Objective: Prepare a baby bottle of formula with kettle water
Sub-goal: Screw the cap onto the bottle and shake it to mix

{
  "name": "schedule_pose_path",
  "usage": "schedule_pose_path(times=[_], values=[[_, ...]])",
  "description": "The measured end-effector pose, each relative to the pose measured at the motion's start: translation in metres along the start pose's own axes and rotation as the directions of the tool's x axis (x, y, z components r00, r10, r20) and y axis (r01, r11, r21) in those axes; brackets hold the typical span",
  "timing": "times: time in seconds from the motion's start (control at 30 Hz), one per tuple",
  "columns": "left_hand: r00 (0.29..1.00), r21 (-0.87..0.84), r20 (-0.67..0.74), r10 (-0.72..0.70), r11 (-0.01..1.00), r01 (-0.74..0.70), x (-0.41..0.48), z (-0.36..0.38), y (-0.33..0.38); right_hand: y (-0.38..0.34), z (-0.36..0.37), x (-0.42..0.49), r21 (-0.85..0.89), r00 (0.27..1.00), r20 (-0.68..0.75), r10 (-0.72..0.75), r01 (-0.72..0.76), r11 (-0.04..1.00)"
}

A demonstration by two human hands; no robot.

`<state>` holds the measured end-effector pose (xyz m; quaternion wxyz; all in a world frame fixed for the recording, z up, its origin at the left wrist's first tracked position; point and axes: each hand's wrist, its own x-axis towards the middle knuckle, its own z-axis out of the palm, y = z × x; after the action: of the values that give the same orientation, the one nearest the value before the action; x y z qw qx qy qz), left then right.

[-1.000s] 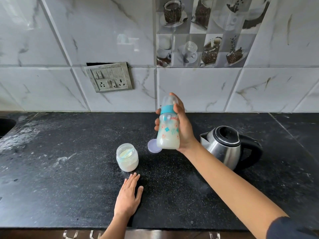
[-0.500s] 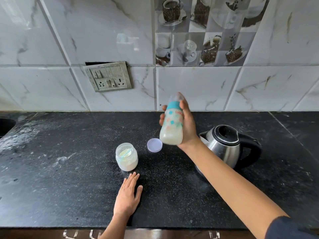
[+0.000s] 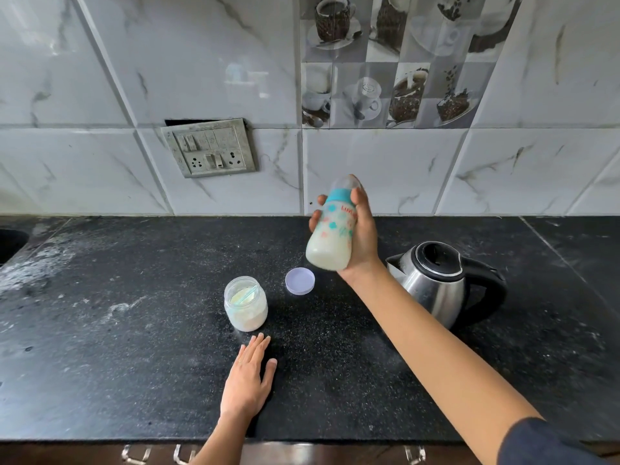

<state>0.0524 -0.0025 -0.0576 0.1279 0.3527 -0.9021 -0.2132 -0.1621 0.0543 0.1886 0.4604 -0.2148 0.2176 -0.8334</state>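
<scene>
Right hand (image 3: 360,236) grips one bottle (image 3: 332,236); left hand (image 3: 248,377) flat on counter (image 3: 100,364).

One baby bottle (image 3: 332,236), one steel kettle (image 3: 436,286), one open formula jar (image 3: 246,307) with one scoop (image 3: 247,294) inside, and one loose lilac lid (image 3: 300,280) — one of each. Two hands are in view — one left hand (image 3: 246,380) and one right hand (image 3: 362,239). There is one black counter (image 3: 100,364), one switch plate (image 3: 209,147) and one coffee-print tile (image 3: 392,62).
</scene>
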Motion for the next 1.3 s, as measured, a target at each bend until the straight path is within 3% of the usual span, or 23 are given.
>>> schedule_pose_path(times=[0.07, 0.2, 0.37, 0.53, 0.67, 0.83, 0.97, 1.1, 1.3], values=[[1.000, -0.010, -0.008, 0.007, 1.000, -0.007, -0.001, 0.000, 0.000, 0.000, -0.001, 0.000, 0.009, 1.000, 0.004, 0.010, -0.010, 1.000], [1.000, -0.008, -0.017, -0.002, 1.000, 0.002, 0.001, 0.000, 0.001, 0.013, -0.002, -0.014, -0.133, 0.995, 0.088, 0.044, -0.032, 0.991], [1.000, -0.030, 0.003, 0.009, 1.000, -0.009, -0.001, 0.003, -0.004, -0.009, 0.000, 0.008, 0.021, 0.998, -0.057, 0.017, -0.016, 1.000], [1.000, -0.034, -0.006, 0.008, 0.999, -0.009, 0.001, 0.002, -0.003, 0.001, 0.001, -0.005, -0.130, 0.998, 0.051, 0.019, -0.012, 0.991], [1.000, -0.029, 0.020, 0.003, 1.000, -0.003, 0.001, 0.004, -0.005, -0.011, 0.006, 0.010, 0.031, 0.999, -0.042, -0.006, 0.007, 0.999], [1.000, -0.026, 0.016, 0.004, 1.000, -0.004, 0.002, 0.005, -0.007, 0.006, 0.004, -0.006, -0.143, 0.996, 0.084, -0.001, 0.013, 0.990], [1.000, -0.019, 0.026, 0.006, 1.000, -0.006, 0.001, 0.006, -0.007, -0.006, 0.010, 0.008, 0.015, 0.996, 0.007, -0.088, 0.088, 0.996], [1.000, -0.018, 0.024, 0.003, 1.000, -0.002, 0.001, 0.006, -0.008, 0.003, 0.002, 0.000, -0.095, 0.998, 0.065, 0.008, -0.002, 0.995], [1.000, -0.015, 0.024, 0.006, 1.000, -0.006, 0.001, 0.006, -0.007, -0.015, 0.009, 0.015, 0.008, 1.000, -0.003, -0.018, 0.018, 1.000]])
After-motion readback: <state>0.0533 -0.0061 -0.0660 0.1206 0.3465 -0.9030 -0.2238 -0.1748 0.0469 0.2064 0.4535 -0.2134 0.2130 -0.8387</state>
